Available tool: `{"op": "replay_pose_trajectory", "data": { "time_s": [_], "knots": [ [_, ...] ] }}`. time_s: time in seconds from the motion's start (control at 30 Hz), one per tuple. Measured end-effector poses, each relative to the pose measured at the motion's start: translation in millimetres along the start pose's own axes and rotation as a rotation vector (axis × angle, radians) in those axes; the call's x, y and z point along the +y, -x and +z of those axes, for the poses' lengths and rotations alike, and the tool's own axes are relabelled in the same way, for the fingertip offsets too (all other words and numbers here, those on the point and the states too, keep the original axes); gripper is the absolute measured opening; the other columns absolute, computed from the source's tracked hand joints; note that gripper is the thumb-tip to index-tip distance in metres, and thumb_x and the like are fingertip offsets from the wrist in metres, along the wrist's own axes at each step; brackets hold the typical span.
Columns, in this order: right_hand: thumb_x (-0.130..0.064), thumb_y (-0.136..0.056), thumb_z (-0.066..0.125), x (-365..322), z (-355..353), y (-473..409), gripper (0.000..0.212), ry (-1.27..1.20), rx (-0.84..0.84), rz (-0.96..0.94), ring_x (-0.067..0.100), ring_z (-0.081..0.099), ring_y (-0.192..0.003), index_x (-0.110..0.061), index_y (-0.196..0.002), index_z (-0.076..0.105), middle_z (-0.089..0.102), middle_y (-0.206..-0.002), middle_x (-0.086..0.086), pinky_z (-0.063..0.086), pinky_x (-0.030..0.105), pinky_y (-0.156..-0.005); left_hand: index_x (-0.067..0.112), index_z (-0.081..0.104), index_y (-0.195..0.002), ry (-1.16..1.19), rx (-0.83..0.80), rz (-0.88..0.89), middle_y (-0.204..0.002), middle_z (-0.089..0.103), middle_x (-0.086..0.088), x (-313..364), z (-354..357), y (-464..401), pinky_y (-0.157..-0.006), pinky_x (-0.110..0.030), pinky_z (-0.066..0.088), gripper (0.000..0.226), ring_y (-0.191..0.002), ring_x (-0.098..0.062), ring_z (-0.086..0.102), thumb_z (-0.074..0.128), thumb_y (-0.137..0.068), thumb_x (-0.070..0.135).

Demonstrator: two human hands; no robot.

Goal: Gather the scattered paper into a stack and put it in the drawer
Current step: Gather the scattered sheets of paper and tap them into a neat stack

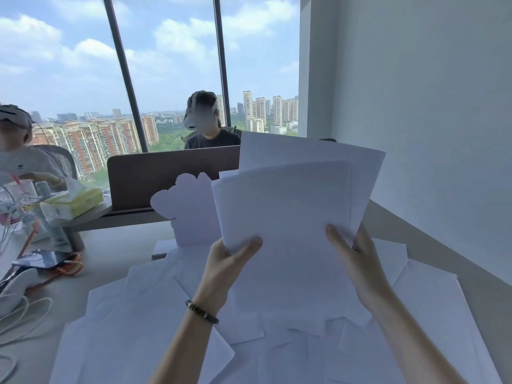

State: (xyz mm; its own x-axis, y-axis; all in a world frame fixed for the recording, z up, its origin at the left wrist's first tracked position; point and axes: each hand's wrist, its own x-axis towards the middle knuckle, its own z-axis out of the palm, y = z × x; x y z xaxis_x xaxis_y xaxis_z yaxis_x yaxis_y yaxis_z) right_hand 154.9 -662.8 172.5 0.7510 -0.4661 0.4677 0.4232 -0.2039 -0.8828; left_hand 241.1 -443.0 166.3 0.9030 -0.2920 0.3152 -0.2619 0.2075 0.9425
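A loose bundle of several white paper sheets [293,195] stands upright in the air above the desk, its sheets fanned and uneven at the top. My left hand [227,264] grips the bundle's lower left corner, thumb in front. My right hand [357,259] grips its lower right edge, thumb on the front sheet. Many more white sheets [155,322] lie scattered and overlapping on the desk below, from the near edge to the wall. No drawer is in view.
A white cloud-shaped card stand [185,209] stands behind the bundle. At the left lie a phone [47,259], white cables [25,314], a tissue pack [74,202] and cups. A brown divider [155,178] crosses the desk; two people sit beyond. A white wall [429,134] borders the right.
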Motion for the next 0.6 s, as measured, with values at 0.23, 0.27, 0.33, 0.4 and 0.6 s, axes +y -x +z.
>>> {"op": "replay_pose_trajectory", "data": {
  "time_s": [0.23, 0.27, 0.33, 0.4, 0.6],
  "knots": [
    [-0.040, -0.095, 0.063, 13, -2, 8, 0.041, -0.059, -0.012, 0.067, 0.008, 0.059, -0.125, -0.034, -0.134, 0.056, 0.066, -0.131, -0.014, 0.046, 0.039, -0.105, 0.017, 0.079, -0.103, 0.004, -0.044, -0.118, -0.109, 0.077, -0.007, -29, -6, 15, -0.097, -0.040, 0.053, 0.038, -0.106, -0.023, 0.070, 0.083, -0.070, 0.034],
    [-0.036, -0.096, 0.062, 15, -1, 8, 0.035, -0.045, -0.021, 0.064, 0.006, 0.062, -0.120, -0.035, -0.130, 0.058, 0.068, -0.126, -0.015, 0.047, 0.038, -0.102, 0.019, 0.080, -0.100, -0.003, -0.048, -0.133, -0.109, 0.077, -0.007, -32, -5, 17, -0.098, -0.041, 0.052, 0.038, -0.106, -0.022, 0.070, 0.084, -0.067, 0.036],
    [-0.029, -0.096, 0.062, 15, 0, 7, 0.029, -0.005, -0.027, 0.053, 0.002, 0.065, -0.114, -0.038, -0.124, 0.060, 0.071, -0.118, -0.019, 0.049, 0.034, -0.098, 0.018, 0.080, -0.101, -0.012, -0.058, -0.132, -0.110, 0.077, -0.007, -33, -3, 17, -0.100, -0.042, 0.051, 0.039, -0.107, -0.023, 0.070, 0.084, -0.067, 0.036],
    [-0.027, -0.096, 0.063, 17, -1, 6, 0.027, 0.023, -0.031, 0.054, 0.000, 0.065, -0.111, -0.039, -0.121, 0.061, 0.072, -0.116, -0.020, 0.050, 0.031, -0.095, 0.015, 0.080, -0.101, -0.018, -0.065, -0.120, -0.109, 0.077, -0.008, -34, -4, 14, -0.099, -0.042, 0.052, 0.033, -0.106, -0.022, 0.071, 0.083, -0.073, 0.031],
    [-0.051, -0.086, 0.065, 56, -1, 30, 0.044, 0.062, -0.059, 0.215, 0.010, 0.067, -0.113, -0.033, -0.126, 0.063, 0.073, -0.117, -0.015, 0.053, 0.045, -0.099, 0.022, 0.080, -0.100, -0.072, -0.054, -0.144, -0.108, 0.078, -0.002, -48, -3, 19, -0.094, -0.036, 0.056, 0.020, -0.107, -0.018, 0.071, 0.079, -0.083, 0.031]
  ]
}}
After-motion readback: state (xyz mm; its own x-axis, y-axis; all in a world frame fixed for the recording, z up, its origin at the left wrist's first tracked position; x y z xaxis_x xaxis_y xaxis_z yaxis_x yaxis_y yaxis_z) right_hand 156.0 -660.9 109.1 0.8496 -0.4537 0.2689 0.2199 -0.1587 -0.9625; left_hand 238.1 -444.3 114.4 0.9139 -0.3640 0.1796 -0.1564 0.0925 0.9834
